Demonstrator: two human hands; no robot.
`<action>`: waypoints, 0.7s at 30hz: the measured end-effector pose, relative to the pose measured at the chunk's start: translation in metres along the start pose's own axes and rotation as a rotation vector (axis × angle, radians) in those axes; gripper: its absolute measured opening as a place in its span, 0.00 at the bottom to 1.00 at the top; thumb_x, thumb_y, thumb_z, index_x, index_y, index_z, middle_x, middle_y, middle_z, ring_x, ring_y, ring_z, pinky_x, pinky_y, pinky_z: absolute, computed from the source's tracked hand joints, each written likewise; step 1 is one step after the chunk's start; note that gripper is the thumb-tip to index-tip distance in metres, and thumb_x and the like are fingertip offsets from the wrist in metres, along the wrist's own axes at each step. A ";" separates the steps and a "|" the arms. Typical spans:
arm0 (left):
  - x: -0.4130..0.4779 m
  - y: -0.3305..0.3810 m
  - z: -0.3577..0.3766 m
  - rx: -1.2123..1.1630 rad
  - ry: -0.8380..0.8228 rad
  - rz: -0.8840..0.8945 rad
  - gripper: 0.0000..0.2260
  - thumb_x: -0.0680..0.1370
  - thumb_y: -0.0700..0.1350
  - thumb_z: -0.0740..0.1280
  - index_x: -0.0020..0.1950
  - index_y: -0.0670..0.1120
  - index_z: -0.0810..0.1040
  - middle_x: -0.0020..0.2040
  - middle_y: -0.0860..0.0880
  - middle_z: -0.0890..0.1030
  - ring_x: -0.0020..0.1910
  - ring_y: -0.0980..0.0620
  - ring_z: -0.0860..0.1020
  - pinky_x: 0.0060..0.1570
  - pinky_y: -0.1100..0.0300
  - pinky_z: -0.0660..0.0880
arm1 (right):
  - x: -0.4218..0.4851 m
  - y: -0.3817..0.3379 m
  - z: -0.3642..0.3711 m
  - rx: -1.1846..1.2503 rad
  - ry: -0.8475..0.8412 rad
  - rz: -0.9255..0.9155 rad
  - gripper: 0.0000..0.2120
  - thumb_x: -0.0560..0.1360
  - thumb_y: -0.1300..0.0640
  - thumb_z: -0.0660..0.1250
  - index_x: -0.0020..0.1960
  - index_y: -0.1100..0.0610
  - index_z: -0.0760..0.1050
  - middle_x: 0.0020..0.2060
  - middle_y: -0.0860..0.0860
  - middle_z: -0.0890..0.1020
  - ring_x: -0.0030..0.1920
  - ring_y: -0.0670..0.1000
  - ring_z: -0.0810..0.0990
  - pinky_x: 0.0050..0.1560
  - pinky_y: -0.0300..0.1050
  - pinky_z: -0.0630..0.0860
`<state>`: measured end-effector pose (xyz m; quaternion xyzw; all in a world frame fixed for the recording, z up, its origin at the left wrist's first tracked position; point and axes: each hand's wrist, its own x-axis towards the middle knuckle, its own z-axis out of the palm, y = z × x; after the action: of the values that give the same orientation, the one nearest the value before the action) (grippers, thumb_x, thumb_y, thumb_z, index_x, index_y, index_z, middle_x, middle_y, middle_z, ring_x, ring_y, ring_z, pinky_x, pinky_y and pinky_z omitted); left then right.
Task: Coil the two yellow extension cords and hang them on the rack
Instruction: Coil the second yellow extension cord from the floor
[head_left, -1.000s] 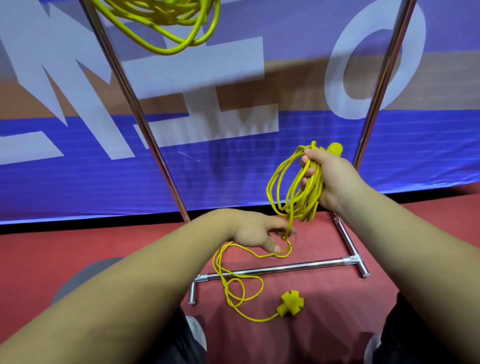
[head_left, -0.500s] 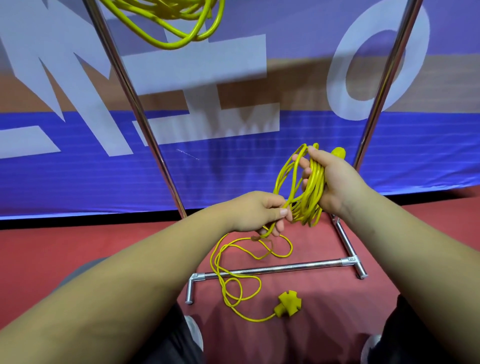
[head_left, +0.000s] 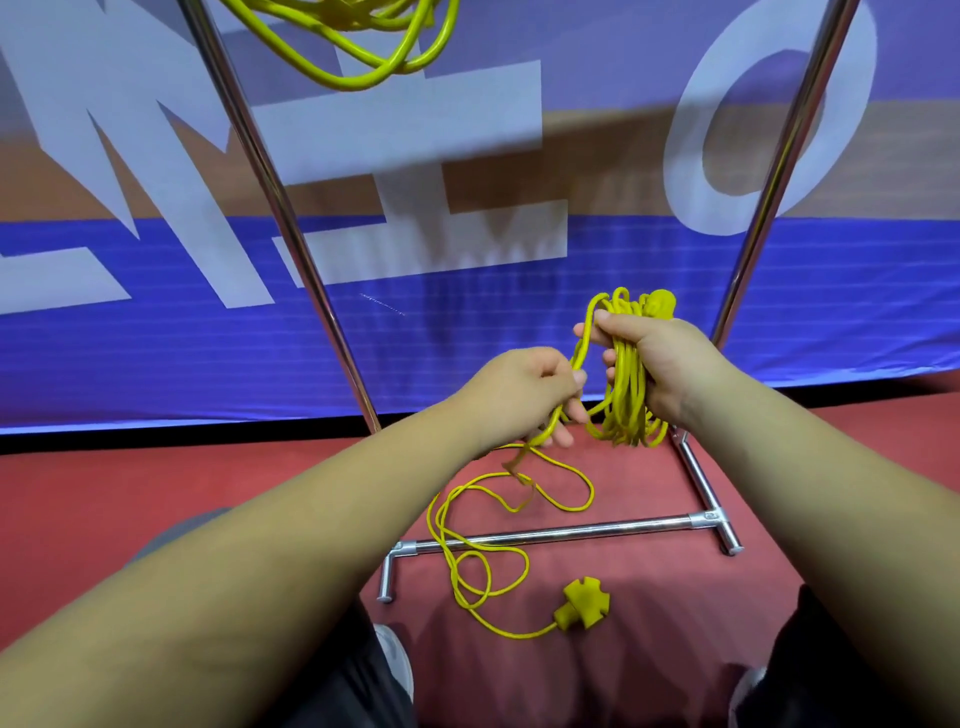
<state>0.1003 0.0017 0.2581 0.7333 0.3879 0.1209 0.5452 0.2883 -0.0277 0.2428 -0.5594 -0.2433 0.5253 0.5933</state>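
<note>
Yellow extension cord (head_left: 626, 395), half coiled, sits at about 2 o'clock from the middle of the view. Its loops are gathered in the right hand (head_left: 662, 364), whose fingers and thumb curl round the bundle. A rounded yellow plug (head_left: 661, 303) pokes out above the fist. The left hand (head_left: 524, 395), just beside it at 9 o'clock, pinches a single strand between thumb and curled fingers. From there the loose tail of cord (head_left: 436, 525) drops to 6 o'clock and lies in slack loops, crossing the rack's base bar and ending in a yellow cross-shaped socket block (head_left: 582, 609).

The other yellow extension cord (head_left: 363, 57), already coiled, hangs at 12 o'clock; the frame cuts off what it hangs from. The chrome tube rack (head_left: 561, 532) has two slanting uprights, at 10 and 2 o'clock, and a low cross bar with end feet resting on the matt red floor (head_left: 130, 483).

Behind the rack a blue and purple banner (head_left: 182, 353) with large white letters and a tan band fills the back of the room, meeting the floor along a black strip. At the bottom edge show dark trousers (head_left: 810, 675) and the toe of a grey shoe (head_left: 397, 660).
</note>
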 end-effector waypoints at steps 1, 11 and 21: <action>-0.001 0.000 0.002 0.073 0.061 0.039 0.12 0.85 0.49 0.63 0.53 0.40 0.76 0.41 0.44 0.85 0.29 0.50 0.83 0.28 0.60 0.76 | 0.000 0.002 0.001 0.007 0.002 0.009 0.06 0.82 0.54 0.71 0.57 0.55 0.81 0.54 0.53 0.89 0.35 0.46 0.79 0.38 0.43 0.76; -0.004 -0.008 0.016 0.269 -0.168 0.075 0.13 0.83 0.51 0.68 0.53 0.42 0.72 0.38 0.45 0.82 0.35 0.49 0.85 0.35 0.56 0.82 | -0.009 0.001 0.012 0.056 0.058 0.067 0.05 0.81 0.57 0.72 0.49 0.58 0.82 0.34 0.50 0.86 0.32 0.48 0.85 0.33 0.46 0.84; 0.011 -0.047 -0.005 0.774 -0.547 0.040 0.05 0.78 0.47 0.74 0.50 0.49 0.81 0.39 0.55 0.82 0.35 0.63 0.76 0.36 0.70 0.69 | -0.017 -0.017 -0.002 0.285 -0.141 0.148 0.08 0.83 0.56 0.66 0.45 0.53 0.72 0.31 0.45 0.73 0.23 0.43 0.68 0.23 0.38 0.69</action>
<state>0.0847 0.0181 0.2156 0.8949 0.2321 -0.2197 0.3115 0.2906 -0.0412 0.2630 -0.4477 -0.1657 0.6346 0.6078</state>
